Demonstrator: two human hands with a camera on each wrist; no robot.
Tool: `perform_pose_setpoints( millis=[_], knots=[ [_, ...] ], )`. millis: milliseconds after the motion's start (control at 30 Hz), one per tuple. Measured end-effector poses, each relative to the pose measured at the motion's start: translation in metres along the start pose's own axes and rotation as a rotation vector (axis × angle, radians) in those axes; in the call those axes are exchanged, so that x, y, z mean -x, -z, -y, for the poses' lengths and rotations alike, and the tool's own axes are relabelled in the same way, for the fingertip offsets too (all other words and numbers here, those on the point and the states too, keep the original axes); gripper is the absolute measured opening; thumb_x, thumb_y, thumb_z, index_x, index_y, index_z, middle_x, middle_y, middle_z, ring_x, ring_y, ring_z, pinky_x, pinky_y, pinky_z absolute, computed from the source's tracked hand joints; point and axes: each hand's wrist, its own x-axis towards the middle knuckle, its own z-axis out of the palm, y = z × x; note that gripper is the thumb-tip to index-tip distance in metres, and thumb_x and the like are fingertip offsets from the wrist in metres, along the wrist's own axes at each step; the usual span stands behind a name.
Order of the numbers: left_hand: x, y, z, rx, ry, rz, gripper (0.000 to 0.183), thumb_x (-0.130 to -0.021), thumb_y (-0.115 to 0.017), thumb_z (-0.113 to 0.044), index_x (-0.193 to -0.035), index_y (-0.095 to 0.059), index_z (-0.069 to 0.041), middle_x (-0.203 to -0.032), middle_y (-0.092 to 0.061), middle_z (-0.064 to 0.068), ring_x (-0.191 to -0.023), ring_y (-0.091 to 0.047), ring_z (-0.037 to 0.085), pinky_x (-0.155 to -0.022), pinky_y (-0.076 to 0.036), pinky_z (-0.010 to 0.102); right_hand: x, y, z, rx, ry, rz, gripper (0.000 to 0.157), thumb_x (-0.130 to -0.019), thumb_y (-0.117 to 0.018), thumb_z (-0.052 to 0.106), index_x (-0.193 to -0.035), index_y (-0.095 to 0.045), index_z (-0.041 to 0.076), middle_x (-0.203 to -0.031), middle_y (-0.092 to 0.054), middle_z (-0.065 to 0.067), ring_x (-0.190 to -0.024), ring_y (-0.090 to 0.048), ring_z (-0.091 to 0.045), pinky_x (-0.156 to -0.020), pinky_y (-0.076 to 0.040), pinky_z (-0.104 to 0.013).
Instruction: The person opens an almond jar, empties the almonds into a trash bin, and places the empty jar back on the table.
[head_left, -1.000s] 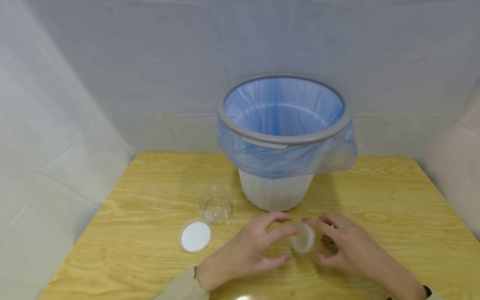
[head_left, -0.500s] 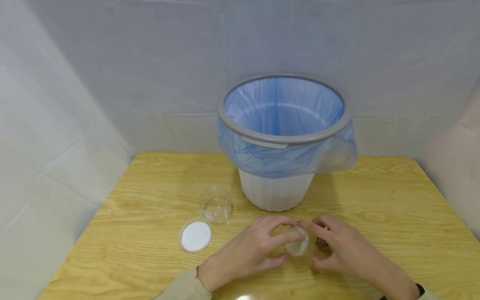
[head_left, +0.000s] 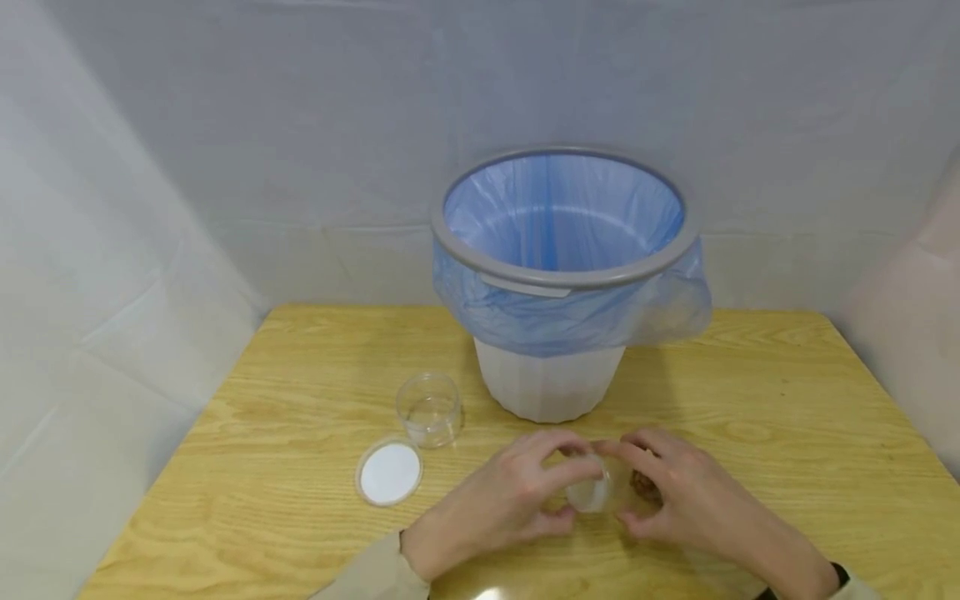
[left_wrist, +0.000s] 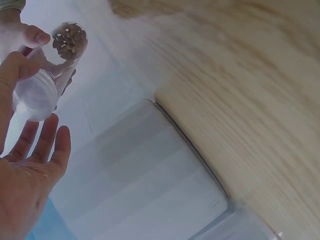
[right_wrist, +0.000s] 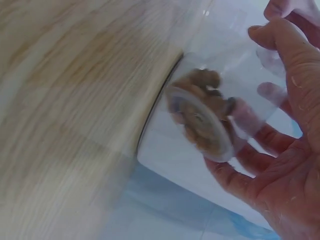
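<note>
A clear plastic jar (right_wrist: 245,70) lies on its side between the two hands, with brown nut-like pieces (left_wrist: 70,41) gathered at its base. My right hand (head_left: 686,487) grips the jar's body, thumb on one side and fingers curled round the other. A translucent round lid (left_wrist: 36,95) covers the end that faces left. Around that lid my left hand (head_left: 517,483) curls, thumb at one edge and fingertips at the opposite one. To the left, a clear plastic tub (head_left: 429,410) stands upright on the table, close to a flat round lid with a white disc (head_left: 390,473).
Behind the hands stands a white bin (head_left: 551,383) with a grey rim and a blue bag folded over it. The wooden table (head_left: 757,400) spreads out on both sides. Pale sheeting (head_left: 322,125) hangs at the back and sides.
The jar and both hands have shifted slightly left. The lid end has turned, and the left fingers have closed in round it. Bin, tub and flat lid stay put.
</note>
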Motion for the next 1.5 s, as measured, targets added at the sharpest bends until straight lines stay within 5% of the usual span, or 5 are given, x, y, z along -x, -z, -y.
perform_pose_setpoints(
  millis=[200,367,667,1100,1500],
  knots=[
    [0.001,0.001,0.002,0.065,0.035,-0.038,0.052,-0.073,-0.082,-0.013,-0.122,-0.064,-0.016,-0.123,-0.062,0.004,-0.111,-0.064,0.012,-0.103,-0.049,0.016,0.004,0.002,-0.006,0.046,0.084,-0.074,0.048,-0.095,-0.064,0.042,-0.137,-0.062,0.019,-0.118,-0.063,0.004,-0.088,-0.057,-0.005,-0.076,-0.049,-0.021],
    [0.003,0.003,0.003,0.091,0.063,-0.041,0.051,-0.074,-0.083,-0.014,-0.121,-0.064,-0.015,-0.12,-0.062,0.004,-0.105,-0.065,0.01,-0.098,-0.049,0.012,0.005,0.001,-0.008,0.084,0.132,-0.103,0.051,-0.101,-0.047,0.049,-0.137,-0.062,0.016,-0.119,-0.064,0.001,-0.09,-0.061,-0.009,-0.077,-0.052,-0.029],
    [0.005,0.004,0.006,0.135,0.085,-0.014,0.048,-0.074,-0.083,-0.013,-0.118,-0.065,-0.015,-0.117,-0.062,0.0,-0.101,-0.063,0.006,-0.092,-0.049,0.009,0.006,0.0,-0.004,0.097,0.103,-0.077,0.05,-0.102,-0.046,0.051,-0.133,-0.064,0.015,-0.119,-0.064,0.004,-0.091,-0.06,-0.007,-0.077,-0.056,-0.035],
    [0.006,0.005,0.008,0.177,0.076,0.018,0.05,-0.071,-0.085,-0.016,-0.117,-0.065,-0.015,-0.113,-0.064,-0.002,-0.098,-0.065,0.004,-0.093,-0.047,0.006,0.012,-0.005,-0.001,-0.036,0.076,-0.019,0.047,-0.098,-0.062,0.044,-0.135,-0.062,0.016,-0.121,-0.065,0.003,-0.094,-0.063,-0.005,-0.086,-0.049,-0.012],
    [0.008,0.004,0.007,0.227,0.117,0.042,0.052,-0.07,-0.085,-0.017,-0.117,-0.063,-0.014,-0.112,-0.065,-0.002,-0.096,-0.065,0.004,-0.088,-0.05,0.007,0.013,-0.006,0.001,-0.055,0.068,-0.003,0.05,-0.09,-0.076,0.039,-0.133,-0.062,0.017,-0.118,-0.065,0.005,-0.096,-0.065,-0.007,-0.086,-0.05,-0.011]
  ],
)
